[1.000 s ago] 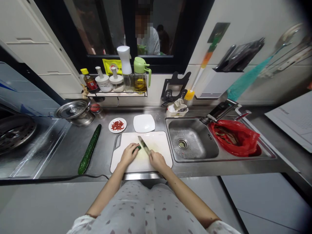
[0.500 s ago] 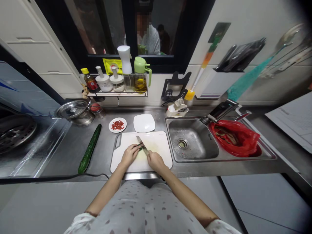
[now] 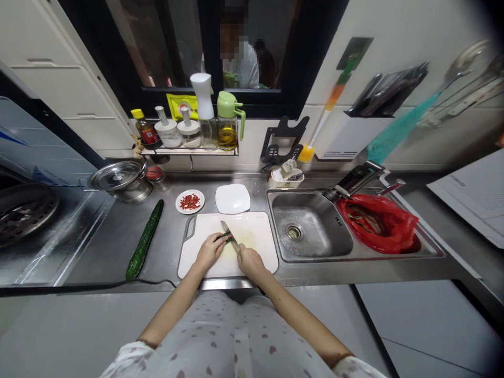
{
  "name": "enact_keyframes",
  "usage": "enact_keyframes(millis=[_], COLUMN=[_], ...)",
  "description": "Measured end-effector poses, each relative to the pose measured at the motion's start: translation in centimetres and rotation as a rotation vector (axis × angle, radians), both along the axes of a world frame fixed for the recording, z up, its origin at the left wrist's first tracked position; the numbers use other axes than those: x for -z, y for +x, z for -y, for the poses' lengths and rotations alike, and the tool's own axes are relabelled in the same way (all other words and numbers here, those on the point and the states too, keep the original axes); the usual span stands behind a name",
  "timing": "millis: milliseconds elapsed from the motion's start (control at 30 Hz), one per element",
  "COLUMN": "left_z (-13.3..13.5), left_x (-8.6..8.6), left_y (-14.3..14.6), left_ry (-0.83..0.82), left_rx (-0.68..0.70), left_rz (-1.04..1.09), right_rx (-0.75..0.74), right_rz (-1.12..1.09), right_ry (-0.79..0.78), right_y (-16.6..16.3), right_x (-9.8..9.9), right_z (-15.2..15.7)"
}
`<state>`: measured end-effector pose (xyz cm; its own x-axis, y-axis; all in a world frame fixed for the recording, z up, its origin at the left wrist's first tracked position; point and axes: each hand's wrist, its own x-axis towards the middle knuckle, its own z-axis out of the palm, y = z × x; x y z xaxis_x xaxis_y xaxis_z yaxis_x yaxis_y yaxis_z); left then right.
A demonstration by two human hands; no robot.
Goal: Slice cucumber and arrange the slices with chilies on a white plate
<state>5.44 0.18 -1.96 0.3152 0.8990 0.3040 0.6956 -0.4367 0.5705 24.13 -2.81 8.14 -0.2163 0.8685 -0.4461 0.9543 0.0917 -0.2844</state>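
A white cutting board (image 3: 252,231) lies on the steel counter in front of me. My left hand (image 3: 208,251) presses down on a small green cucumber piece (image 3: 222,237) at the board's middle. My right hand (image 3: 249,261) grips the handle of a knife (image 3: 228,235), whose blade rests against the piece beside my left fingertips. Pale cut slices lie on the board near the blade.
A whole cucumber (image 3: 145,241) lies left of the board. Behind the board stand a small dish of red chilli (image 3: 189,202) and a white square plate (image 3: 232,199). A sink (image 3: 311,223) sits to the right, with a red bag (image 3: 378,223) beyond. A lidded pot (image 3: 118,180) stands at the left; a dark cable (image 3: 79,288) runs along the front edge.
My right hand and the knife have shifted slightly left toward my left hand. The cucumber piece under my fingers shows less.
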Motion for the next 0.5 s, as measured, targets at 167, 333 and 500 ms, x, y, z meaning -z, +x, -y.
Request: enact_keyframes(millis=[167,333,500], left_z=[0.05,0.07,0.06], left_x=[0.16,0.21,0.12], left_y=[0.04,0.11,0.17], left_ry=[0.018,0.011,0.026], left_rx=[0.010,0.012,0.013], left_rz=[-0.013,-0.018,-0.008], right_rx=[-0.006,-0.020,-0.017], right_rz=[0.009,-0.002,0.023], right_ry=[-0.030,-0.048,-0.078], right_y=[0.15,0.28,0.68], right_x=[0.11,-0.10,-0.51], right_z=[0.16,0.42,0.93])
